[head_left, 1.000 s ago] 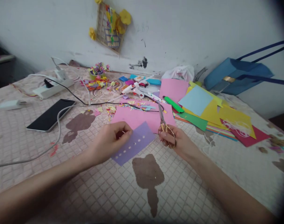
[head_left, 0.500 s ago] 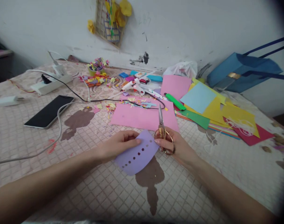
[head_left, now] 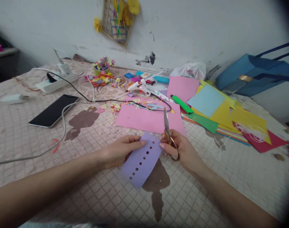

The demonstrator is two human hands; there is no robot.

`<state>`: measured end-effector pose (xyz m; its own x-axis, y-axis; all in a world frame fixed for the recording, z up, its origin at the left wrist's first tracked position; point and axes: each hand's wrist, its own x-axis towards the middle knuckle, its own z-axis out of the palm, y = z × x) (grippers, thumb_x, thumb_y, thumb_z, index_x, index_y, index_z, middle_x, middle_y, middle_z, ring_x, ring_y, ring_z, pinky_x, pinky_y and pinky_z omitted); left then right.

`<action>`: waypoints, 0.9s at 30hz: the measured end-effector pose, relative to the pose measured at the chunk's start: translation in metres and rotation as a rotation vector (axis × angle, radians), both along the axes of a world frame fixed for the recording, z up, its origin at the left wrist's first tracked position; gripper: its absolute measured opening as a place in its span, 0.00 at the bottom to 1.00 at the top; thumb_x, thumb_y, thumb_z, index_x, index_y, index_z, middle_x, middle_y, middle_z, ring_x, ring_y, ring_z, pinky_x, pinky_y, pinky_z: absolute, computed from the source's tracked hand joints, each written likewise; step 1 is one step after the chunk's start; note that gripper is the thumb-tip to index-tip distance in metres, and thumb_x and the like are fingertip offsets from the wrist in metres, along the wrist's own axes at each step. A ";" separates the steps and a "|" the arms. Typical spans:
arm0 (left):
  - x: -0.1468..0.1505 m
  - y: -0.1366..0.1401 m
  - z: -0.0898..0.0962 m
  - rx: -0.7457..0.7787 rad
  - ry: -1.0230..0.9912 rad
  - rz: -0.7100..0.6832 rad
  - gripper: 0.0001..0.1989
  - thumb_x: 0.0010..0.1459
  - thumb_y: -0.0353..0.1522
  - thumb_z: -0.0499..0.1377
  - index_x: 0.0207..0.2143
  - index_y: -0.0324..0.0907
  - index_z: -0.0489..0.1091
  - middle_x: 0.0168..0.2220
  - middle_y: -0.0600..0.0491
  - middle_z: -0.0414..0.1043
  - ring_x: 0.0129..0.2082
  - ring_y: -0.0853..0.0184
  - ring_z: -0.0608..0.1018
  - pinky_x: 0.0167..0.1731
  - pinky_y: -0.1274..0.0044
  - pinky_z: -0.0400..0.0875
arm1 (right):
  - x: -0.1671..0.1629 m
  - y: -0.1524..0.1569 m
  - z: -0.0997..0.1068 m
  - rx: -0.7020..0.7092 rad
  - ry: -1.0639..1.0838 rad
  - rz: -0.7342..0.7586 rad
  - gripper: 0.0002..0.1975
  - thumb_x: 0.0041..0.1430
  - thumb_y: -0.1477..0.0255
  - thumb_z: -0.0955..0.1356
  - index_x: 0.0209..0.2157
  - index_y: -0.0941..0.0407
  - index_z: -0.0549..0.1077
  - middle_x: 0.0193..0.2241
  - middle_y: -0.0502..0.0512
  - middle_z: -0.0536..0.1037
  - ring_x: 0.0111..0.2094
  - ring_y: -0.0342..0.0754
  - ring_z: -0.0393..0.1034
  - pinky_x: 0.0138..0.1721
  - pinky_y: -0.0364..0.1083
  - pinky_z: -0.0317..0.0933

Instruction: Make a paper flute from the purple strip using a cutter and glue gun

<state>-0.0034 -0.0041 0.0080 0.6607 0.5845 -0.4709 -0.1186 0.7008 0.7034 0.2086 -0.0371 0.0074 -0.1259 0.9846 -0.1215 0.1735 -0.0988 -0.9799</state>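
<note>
A purple sheet of paper (head_left: 145,167) with a row of small round holes is pinched at its left edge by my left hand (head_left: 120,148), the thumb lying on top. My right hand (head_left: 182,147) holds gold-handled scissors (head_left: 167,128), their blades together and pointing away from me. The right thumb and fingertips also meet the paper's right corner. Beyond both hands a pink sheet (head_left: 144,117) lies on the table, with small paper scraps (head_left: 116,108) along its far edge.
A phone (head_left: 53,110), a grey cable (head_left: 64,126) and a power strip (head_left: 55,83) lie on the left. A glue gun (head_left: 141,87) rests at the back. Right of it are a green cutter (head_left: 181,104), coloured paper sheets (head_left: 207,99) and a blue bag (head_left: 251,74).
The purple paper has turned and tilted, its near end now lower and further right. Both hands keep their hold. The whole view has shifted slightly.
</note>
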 end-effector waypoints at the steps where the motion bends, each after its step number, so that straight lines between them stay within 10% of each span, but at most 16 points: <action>1: 0.001 0.000 0.000 -0.007 -0.003 0.016 0.10 0.54 0.34 0.62 0.37 0.37 0.73 0.33 0.50 0.77 0.29 0.70 0.77 0.33 0.78 0.71 | -0.001 -0.001 0.001 -0.003 -0.017 0.018 0.14 0.50 0.64 0.71 0.32 0.54 0.63 0.28 0.48 0.68 0.24 0.40 0.61 0.24 0.40 0.57; 27: 0.005 0.007 -0.004 -0.081 -0.154 0.279 0.05 0.59 0.27 0.56 0.36 0.34 0.70 0.38 0.45 0.75 0.36 0.66 0.78 0.46 0.71 0.68 | 0.011 -0.005 -0.007 0.745 -1.199 0.032 0.09 0.55 0.67 0.65 0.36 0.57 0.68 0.25 0.52 0.75 0.26 0.49 0.71 0.27 0.46 0.56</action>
<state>0.0014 0.0031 0.0044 0.5473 0.7180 -0.4301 -0.4151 0.6791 0.6054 0.2198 -0.0423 0.0003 -0.3425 0.8633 0.3706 0.9192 0.3894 -0.0578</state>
